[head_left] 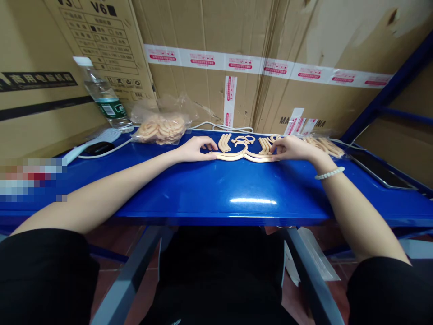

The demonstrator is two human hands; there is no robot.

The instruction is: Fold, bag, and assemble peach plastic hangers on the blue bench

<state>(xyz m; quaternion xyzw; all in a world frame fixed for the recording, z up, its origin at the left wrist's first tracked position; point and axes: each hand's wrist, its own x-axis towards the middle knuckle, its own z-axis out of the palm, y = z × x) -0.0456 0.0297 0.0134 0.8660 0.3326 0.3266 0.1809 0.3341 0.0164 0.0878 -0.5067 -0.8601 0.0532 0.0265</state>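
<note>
On the glossy blue bench (189, 189), a crinkled clear plastic bag (172, 107) is holding piled pale tan rings (160, 130), while a second clear plastic bag (316, 135), partly hidden behind your right hand (292, 148), is holding pale tan sticks (326, 147). A clear plastic bottle with a white cap and green label (110, 106) is standing at the left, its liquid level being hard to make out. Between your hands, slender pale tan curved strips (230, 156) are lying on the bench. Your left hand (192, 149) is resting half open, thumb touching their left end. Your right hand is curling over their right end, covering it; whether it is gripping, you cannot tell. Pixelation is obscuring the bench's left edge.
</note>
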